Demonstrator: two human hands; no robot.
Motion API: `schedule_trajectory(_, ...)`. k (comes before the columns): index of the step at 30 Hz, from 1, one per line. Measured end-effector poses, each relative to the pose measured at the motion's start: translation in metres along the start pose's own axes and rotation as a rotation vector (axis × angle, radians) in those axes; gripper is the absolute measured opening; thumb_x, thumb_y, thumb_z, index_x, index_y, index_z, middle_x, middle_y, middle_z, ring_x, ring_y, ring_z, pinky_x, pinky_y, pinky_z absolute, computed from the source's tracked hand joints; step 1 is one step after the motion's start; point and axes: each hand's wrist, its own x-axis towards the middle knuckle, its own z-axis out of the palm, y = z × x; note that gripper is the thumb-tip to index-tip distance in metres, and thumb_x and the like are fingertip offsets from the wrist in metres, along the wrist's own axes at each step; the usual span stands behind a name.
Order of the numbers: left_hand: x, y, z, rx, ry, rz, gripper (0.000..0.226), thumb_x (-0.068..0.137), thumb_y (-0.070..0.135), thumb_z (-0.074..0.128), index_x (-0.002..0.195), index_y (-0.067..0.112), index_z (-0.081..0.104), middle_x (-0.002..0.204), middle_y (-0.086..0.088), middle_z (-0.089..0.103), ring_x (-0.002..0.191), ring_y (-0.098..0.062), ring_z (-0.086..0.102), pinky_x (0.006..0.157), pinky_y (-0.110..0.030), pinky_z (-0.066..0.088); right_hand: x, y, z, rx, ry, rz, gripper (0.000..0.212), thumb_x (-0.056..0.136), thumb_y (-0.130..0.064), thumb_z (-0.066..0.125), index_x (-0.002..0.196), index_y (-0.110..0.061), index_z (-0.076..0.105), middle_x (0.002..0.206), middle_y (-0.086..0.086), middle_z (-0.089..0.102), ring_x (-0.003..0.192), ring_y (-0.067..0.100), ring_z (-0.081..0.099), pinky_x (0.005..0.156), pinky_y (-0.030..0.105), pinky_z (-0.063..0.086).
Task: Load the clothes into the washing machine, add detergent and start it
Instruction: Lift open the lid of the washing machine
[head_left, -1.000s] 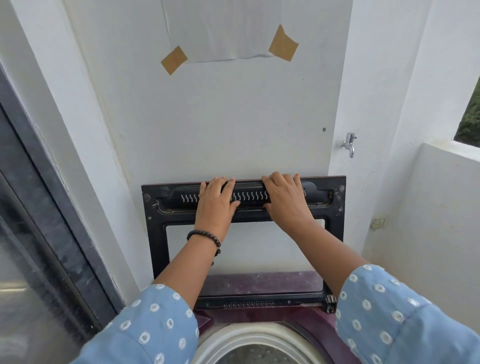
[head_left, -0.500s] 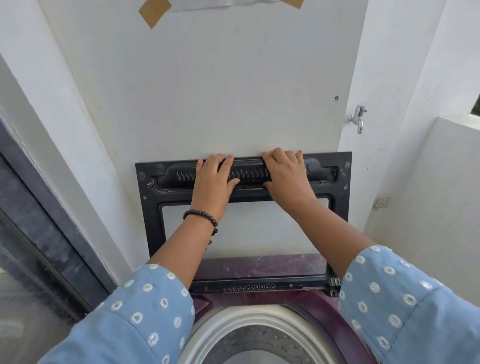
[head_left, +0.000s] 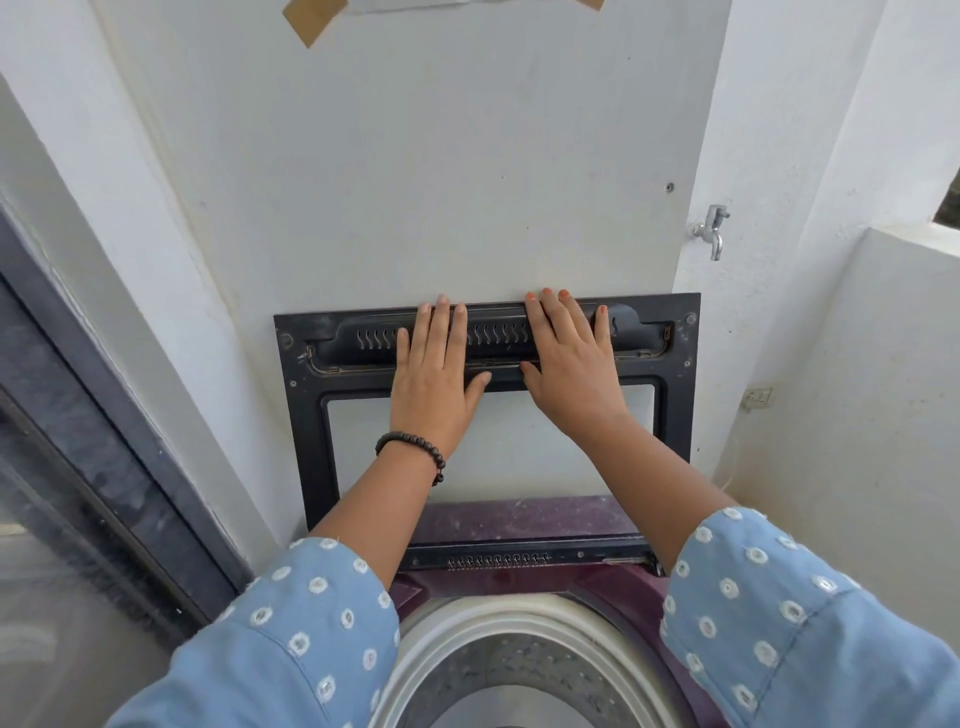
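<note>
The top-loading washing machine (head_left: 613, 587) has a maroon body, and its black-framed lid (head_left: 306, 415) stands raised against the white wall. My left hand (head_left: 434, 379) lies flat on the lid's top bar with straight fingers. My right hand (head_left: 569, 364) presses flat beside it, fingertips reaching the lid's upper edge. Below, the drum's pale rim (head_left: 519, 613) and metal inside (head_left: 519, 670) show between my blue dotted sleeves. No clothes or detergent are in view.
A metal tap (head_left: 710, 228) sticks out of the wall at the right, with a low white wall (head_left: 883, 415) beyond it. A dark-framed glass door (head_left: 104, 493) runs down the left side. Taped paper (head_left: 317, 21) hangs high on the wall.
My fingers have straightened from a curl over the lid's top bar to lying flat on it. The view has tilted down, showing more of the drum.
</note>
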Motion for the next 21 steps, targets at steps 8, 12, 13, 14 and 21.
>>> schedule_trajectory(8,-0.093,0.014,0.022,0.061,-0.152,-0.065,0.084,0.093,0.06,0.03,0.155,0.013,-0.001,0.164,-0.01,-0.005,0.151,-0.026,-0.001,0.119,-0.053,0.003,-0.081,-0.011,0.027,0.049,-0.057,0.036,0.077,0.095,-0.048,0.049,0.156,-0.019,0.012,0.164,0.005,0.003,0.151,0.031,0.002,0.116,0.06,0.009)
schedule_trajectory(12,-0.18,0.02,0.041,0.082,-0.313,-0.054,0.084,0.089,0.062,0.031,0.154,0.012,0.014,0.163,-0.012,0.009,0.149,-0.028,0.015,0.116,-0.056,0.012,-0.165,-0.019,0.062,0.003,-0.218,0.036,0.079,0.091,-0.053,0.05,0.155,-0.021,0.017,0.163,0.007,0.012,0.149,0.03,0.008,0.116,0.06,0.013)
schedule_trajectory(13,-0.201,0.021,0.043,0.084,-0.349,-0.061,0.084,0.088,0.062,0.031,0.153,0.011,0.018,0.163,-0.013,0.013,0.148,-0.028,0.018,0.115,-0.056,0.013,-0.185,-0.021,0.068,-0.004,-0.261,0.029,0.077,0.09,-0.055,0.047,0.154,-0.02,0.021,0.162,0.007,0.016,0.149,0.031,0.012,0.116,0.061,0.015)
schedule_trajectory(14,-0.22,0.022,0.044,0.085,-0.38,-0.07,0.083,0.088,0.062,0.031,0.152,0.011,0.022,0.162,-0.013,0.016,0.148,-0.028,0.02,0.115,-0.057,0.015,-0.204,-0.023,0.072,-0.007,-0.304,0.021,0.076,0.088,-0.057,0.044,0.152,-0.02,0.026,0.161,0.007,0.021,0.148,0.031,0.015,0.115,0.06,0.016)
schedule_trajectory(21,-0.32,0.034,0.033,0.085,-0.547,-0.112,0.084,0.085,0.062,0.032,0.15,0.009,0.025,0.159,-0.014,0.027,0.148,-0.025,0.01,0.114,-0.058,0.016,-0.312,-0.043,0.078,-0.002,-0.599,0.012,0.079,0.081,-0.064,0.039,0.146,-0.019,0.039,0.155,0.008,0.033,0.142,0.033,0.023,0.106,0.06,0.018)
